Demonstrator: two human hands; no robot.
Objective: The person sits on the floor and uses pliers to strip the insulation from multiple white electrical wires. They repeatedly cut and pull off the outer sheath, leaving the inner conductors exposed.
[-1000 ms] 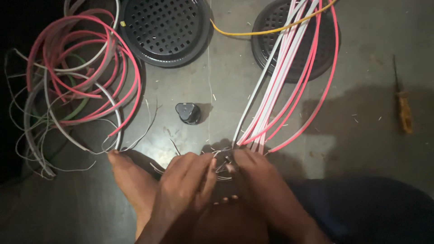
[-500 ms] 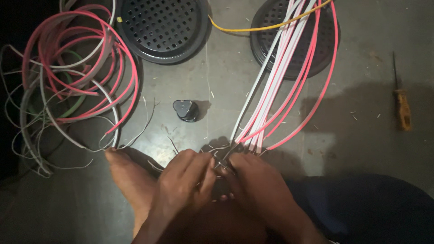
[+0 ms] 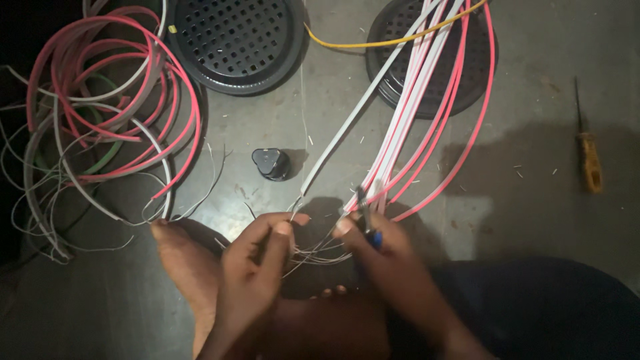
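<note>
Two hands meet low in the head view, just above the person's bare foot and dark trouser leg. The left hand has its thumb and forefinger pressed together on the stripped end of a flat grey cable, pinching it where thin bare strands fan out. The right hand is closed around a small blue-handled cutting tool, whose nose points up and away from the body, touching the near end of the pink and white cable bundle.

From both grips the cables lie away from the person, their long axis running up and to the right across the concrete floor. The grey cable is nearer the left hand; the bundle is nearer the right hand. The loose strands span the gap between the two hands.

Farther out, the bundle crosses a black perforated round grille, and a yellow wire curves over the same grille. A second black grille sits to the left. A small black knob lies between the grilles and the hands. A loose coil of pink and grey cable lies well apart on the left, and an orange-handled screwdriver lies well apart on the right.
</note>
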